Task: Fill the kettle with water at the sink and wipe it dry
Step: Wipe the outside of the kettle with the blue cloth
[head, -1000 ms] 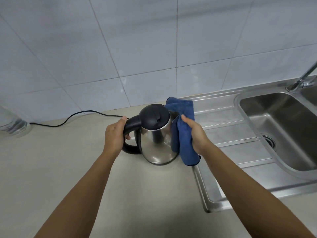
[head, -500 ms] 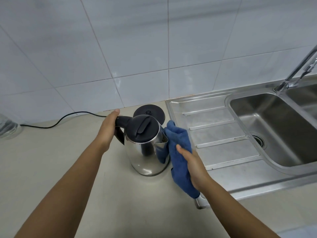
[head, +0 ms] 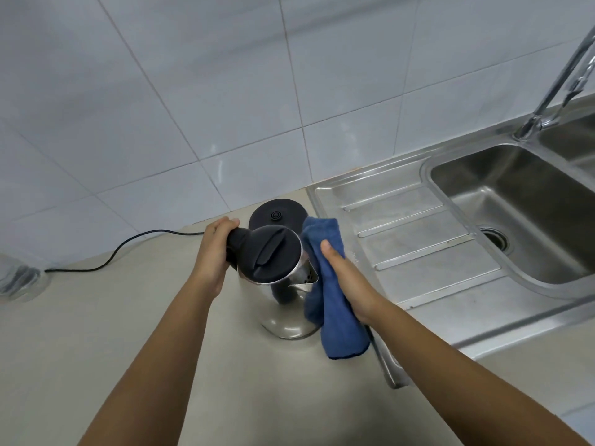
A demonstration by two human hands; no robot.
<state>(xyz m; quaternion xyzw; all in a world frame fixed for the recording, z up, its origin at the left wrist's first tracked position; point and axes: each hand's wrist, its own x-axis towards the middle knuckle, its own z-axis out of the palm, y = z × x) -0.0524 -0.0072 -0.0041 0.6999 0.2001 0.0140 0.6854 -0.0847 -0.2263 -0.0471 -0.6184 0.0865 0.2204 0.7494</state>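
At frame centre, the left hand [head: 214,252] is wrapping the kettle [head: 277,272] handle while right hand [head: 346,281] fingers are pressing the cloth [head: 331,304] on its side (tilting could be spilling water)

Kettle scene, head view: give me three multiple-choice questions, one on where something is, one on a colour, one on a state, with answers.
1. Where is the round black power base?
A. in the sink basin
B. on the counter behind the kettle
C. on the drainboard

2. What colour is the cloth?
A. blue
B. white
C. red

3. How is the kettle's lid?
A. open
B. removed
C. closed

Answers: 1 B, it sits by the wall behind the kettle. 2 A, the cloth under the right hand is blue. 3 C, the lid lies flat on top while the left hand grips the handle.
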